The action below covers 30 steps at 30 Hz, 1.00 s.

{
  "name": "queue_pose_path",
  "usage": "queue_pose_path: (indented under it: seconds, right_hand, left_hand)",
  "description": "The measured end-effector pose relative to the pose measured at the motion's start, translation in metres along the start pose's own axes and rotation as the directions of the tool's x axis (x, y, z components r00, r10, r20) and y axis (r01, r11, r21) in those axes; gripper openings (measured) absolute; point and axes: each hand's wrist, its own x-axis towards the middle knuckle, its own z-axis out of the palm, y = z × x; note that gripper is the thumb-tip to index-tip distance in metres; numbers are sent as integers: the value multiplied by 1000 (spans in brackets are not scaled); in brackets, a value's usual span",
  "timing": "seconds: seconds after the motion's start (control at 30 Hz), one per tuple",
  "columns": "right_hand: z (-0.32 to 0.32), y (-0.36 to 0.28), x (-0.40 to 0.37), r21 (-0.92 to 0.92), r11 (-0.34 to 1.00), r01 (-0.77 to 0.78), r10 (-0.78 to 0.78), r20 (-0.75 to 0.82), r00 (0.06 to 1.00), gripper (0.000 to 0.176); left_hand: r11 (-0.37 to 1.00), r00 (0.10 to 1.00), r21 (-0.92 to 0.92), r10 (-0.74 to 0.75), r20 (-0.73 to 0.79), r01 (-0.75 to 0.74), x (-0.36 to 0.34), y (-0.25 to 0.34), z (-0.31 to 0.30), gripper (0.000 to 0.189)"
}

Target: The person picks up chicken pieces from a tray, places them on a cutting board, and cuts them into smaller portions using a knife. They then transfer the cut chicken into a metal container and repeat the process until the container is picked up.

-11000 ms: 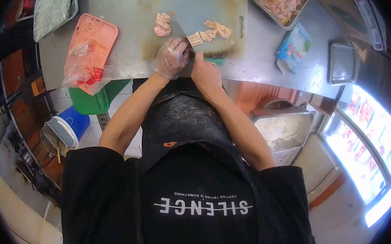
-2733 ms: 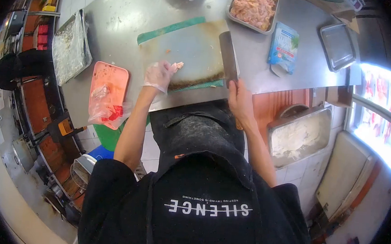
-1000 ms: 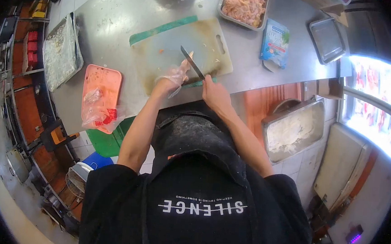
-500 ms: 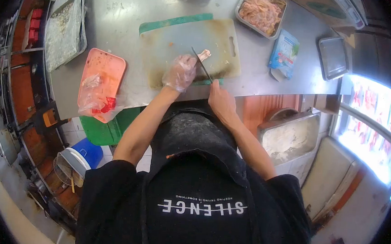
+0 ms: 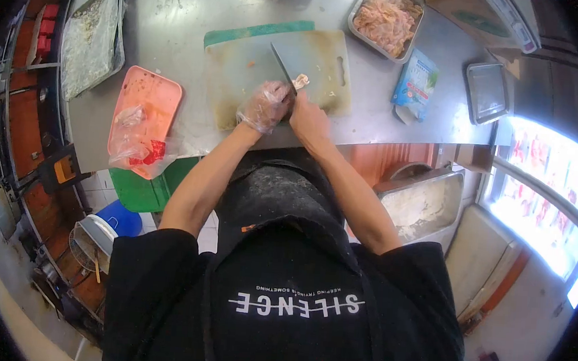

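My left hand (image 5: pixel 267 105), in a clear plastic glove, is closed on a pale piece of raw meat, possibly chicken, over the cutting board (image 5: pixel 237 63). The pale end of the meat piece (image 5: pixel 300 81) shows past the knife blade. In my bare right hand (image 5: pixel 310 120), closed round its handle, is a knife (image 5: pixel 281 62). Its blade points away from me and to the left, crossing beside my gloved fingers at the meat. Most of the meat is hidden by my left hand. Small scraps lie on the board, and a green board (image 5: pixel 259 32) shows beneath it.
A metal tray of raw meat strips (image 5: pixel 387 21) stands at the back right, near a blue packet (image 5: pixel 416 82) and a small metal tray (image 5: pixel 487 94). To the left are a pink tray (image 5: pixel 151 97) holding a plastic bag and a plastic-covered tray (image 5: pixel 92 46).
My right hand has moved left and up, close to my left hand. The knife has slid forward, its tip now farther over the board. The left hand keeps its hold.
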Motion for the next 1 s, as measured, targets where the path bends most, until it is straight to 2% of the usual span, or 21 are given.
queue_pose_path:
  seconds: [0.1,0.2,0.3,0.5,0.6,0.7,0.8,0.9,1.0]
  right_hand:
    - [1,19,-4,46,999,3,-4,21,1000,22]
    - [-18,13,-38,21,1000,-10,11,-13,1000,20]
    - [-10,22,-60,7,997,83,-83,76,994,20]
    - [-1,24,-74,-39,995,93,-88,119,989,15]
    - [-4,25,-78,-34,994,105,-101,118,988,15]
    - [-1,28,-76,-82,993,83,-69,166,984,16]
    - [3,25,-67,-87,992,92,-76,170,983,17]
    - [20,14,-29,-93,985,146,-132,142,981,20]
    - [23,-1,-15,-95,983,155,-145,104,984,23]
  left_hand:
    - [993,991,-26,-120,-66,118,0,22,-26,11]
    - [959,956,-13,-284,-72,284,-29,32,-36,14]
    - [968,964,-4,-249,-98,250,-41,34,-39,12]
    - [971,971,48,-231,-65,234,-36,25,-33,20]
    - [990,991,46,-132,-27,134,-28,18,-35,24]
    - [997,998,80,-4,-67,10,-24,15,-35,23]
    - [996,999,83,-36,-33,38,-32,6,-24,23]
    - [999,998,42,14,-65,-12,-35,0,-20,24]
    - [992,997,111,-61,43,55,-41,0,-22,29]
